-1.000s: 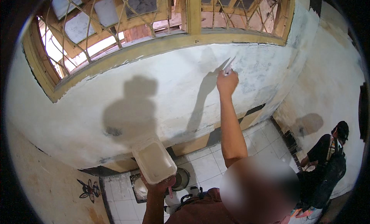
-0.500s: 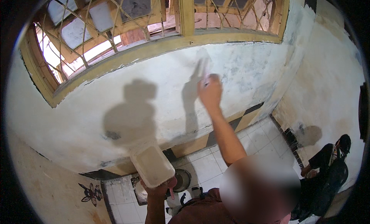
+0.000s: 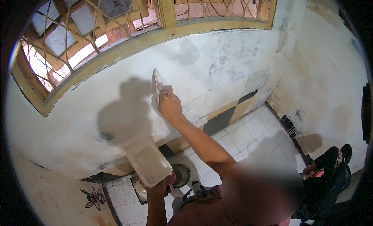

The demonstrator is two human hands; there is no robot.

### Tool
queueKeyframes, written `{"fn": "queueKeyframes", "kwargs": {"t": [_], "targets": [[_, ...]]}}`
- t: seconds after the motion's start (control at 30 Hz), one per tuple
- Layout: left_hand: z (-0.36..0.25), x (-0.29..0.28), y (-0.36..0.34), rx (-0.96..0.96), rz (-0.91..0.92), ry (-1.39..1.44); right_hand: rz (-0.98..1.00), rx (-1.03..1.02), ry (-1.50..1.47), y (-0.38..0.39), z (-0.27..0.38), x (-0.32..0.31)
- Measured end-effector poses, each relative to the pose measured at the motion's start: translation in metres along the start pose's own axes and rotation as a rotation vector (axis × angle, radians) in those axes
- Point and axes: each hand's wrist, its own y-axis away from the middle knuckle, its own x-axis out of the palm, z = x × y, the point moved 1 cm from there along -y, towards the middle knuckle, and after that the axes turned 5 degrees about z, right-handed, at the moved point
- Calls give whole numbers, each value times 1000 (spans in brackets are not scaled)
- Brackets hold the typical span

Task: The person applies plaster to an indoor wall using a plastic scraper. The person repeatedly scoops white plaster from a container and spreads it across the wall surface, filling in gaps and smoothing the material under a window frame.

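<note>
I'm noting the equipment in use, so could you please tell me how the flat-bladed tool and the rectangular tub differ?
The flat-bladed tool is slim and narrow, while the rectangular tub is broad and hollow. The tool is in the right hand, tip upward; the tub is in the left hand, lower in the picture. Both are hand-held.

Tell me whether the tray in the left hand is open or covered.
Open: nothing covers the tray in the left hand, and its inside shows plainly. How full it is, I cannot tell.
</note>
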Motion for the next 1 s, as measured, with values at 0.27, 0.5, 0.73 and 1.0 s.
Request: {"fn": "queueKeyframes", "kwargs": {"t": [0.27, 0.5, 0.73, 1.0], "targets": [[-26, 28, -7, 363, 27, -698, 276, 417, -836, 83, 23, -106], [-33, 70, -7, -477, 128, 1205, 288, 528, -773, 188, 33, -135], [10, 87, 6, -603, 288, 1324, 309, 545, -620, 224, 26, -164], [-9, 173, -7, -466, 515, 1248, 290, 538, -511, 214, -33, -210]]}}
